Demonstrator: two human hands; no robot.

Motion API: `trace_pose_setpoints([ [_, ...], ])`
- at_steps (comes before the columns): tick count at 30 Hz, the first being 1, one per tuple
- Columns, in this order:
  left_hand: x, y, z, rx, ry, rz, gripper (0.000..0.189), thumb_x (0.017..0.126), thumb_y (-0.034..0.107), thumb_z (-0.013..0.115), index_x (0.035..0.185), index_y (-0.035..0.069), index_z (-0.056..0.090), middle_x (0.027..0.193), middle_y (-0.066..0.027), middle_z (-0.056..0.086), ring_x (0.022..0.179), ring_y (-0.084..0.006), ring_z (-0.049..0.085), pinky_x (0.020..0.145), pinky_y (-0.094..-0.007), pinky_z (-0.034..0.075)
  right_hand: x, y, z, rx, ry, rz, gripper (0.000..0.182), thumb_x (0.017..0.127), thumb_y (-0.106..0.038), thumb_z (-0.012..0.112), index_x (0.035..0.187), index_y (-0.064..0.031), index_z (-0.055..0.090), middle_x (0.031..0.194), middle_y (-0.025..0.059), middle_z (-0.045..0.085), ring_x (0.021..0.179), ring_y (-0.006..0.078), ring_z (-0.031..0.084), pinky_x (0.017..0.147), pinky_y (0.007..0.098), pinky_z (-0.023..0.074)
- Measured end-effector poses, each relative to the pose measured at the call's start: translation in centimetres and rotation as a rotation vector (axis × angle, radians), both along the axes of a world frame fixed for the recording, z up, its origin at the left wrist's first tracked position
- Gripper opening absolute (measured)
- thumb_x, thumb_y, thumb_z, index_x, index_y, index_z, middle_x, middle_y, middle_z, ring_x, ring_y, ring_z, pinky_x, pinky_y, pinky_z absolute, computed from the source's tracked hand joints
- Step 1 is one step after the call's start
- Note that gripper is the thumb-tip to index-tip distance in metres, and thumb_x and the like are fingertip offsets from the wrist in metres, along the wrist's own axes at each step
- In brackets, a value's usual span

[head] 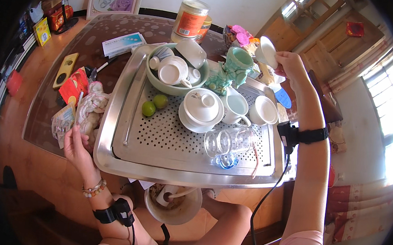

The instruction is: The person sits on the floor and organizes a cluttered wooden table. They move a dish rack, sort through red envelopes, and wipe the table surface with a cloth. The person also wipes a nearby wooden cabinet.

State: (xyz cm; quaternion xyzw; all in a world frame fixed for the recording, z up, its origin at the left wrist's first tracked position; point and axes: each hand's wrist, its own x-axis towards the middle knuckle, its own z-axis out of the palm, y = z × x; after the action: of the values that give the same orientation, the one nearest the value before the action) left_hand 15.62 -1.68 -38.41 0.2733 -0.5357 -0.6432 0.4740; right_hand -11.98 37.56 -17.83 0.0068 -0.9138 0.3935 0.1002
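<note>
My right hand (287, 65) pinches the rim of a white bowl-shaped cup (267, 52) above the back right corner of the perforated metal tray (168, 139). My left hand (76, 144) is raised at the tray's left edge, beside a checked cloth (93, 105); whether it grips anything is unclear. On the tray stand a lidded white gaiwan (202, 109), a white pitcher (235, 106), a small white cup (265, 110) and a green ceramic ornament (236, 65). A green bowl (171, 88) holds several cups. Two limes (154, 105) and clear glassware (231, 141) lie nearby.
Behind the tray are a glass jar (190, 19), a medicine box (123, 44) and wrapped snacks (238, 36). Red packets (73, 86) and a yellow case (65, 69) lie left on the table. A waste bucket (172, 216) stands below the tray's front edge. A cable (257, 208) hangs from my right wrist.
</note>
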Motion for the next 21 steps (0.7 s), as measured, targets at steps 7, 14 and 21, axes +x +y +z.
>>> trace_pose_setpoints([
  [7,0.0,-0.2,-0.6,-0.005,-0.002,-0.02,0.016,0.092,0.02,0.056,0.093,0.007,0.063,0.067,0.0064,0.049,0.059,-0.0008,0.038,0.054,-0.0155,0.029,0.0,-3.5,-0.3,0.078,-0.154,0.112,0.014,0.08,-0.008,0.055,0.082,-0.0006,0.066,0.066,0.006,0.06,0.053,0.0114,0.056,0.047,0.0251,0.0497],
  [14,-0.1,-0.1,-0.5,0.032,0.005,-0.027,0.015,0.091,0.02,0.056,0.091,0.006,0.063,0.067,0.0058,0.05,0.06,-0.0012,0.04,0.055,-0.0164,0.031,-0.4,-3.3,-1.2,0.181,-0.167,0.09,0.019,0.083,-0.017,0.054,0.088,-0.0036,0.067,0.068,0.0046,0.061,0.055,0.011,0.055,0.047,0.0241,0.0475],
  [21,0.6,-0.8,0.0,0.046,-0.006,0.016,0.017,0.091,0.021,0.057,0.09,0.005,0.063,0.066,0.0051,0.05,0.061,-0.0018,0.041,0.055,-0.0172,0.031,6.5,-1.2,-1.5,-0.057,-0.024,0.203,0.04,0.095,-0.038,0.042,0.106,-0.005,0.062,0.073,0.0035,0.061,0.056,0.0083,0.052,0.052,0.0227,0.0455],
])
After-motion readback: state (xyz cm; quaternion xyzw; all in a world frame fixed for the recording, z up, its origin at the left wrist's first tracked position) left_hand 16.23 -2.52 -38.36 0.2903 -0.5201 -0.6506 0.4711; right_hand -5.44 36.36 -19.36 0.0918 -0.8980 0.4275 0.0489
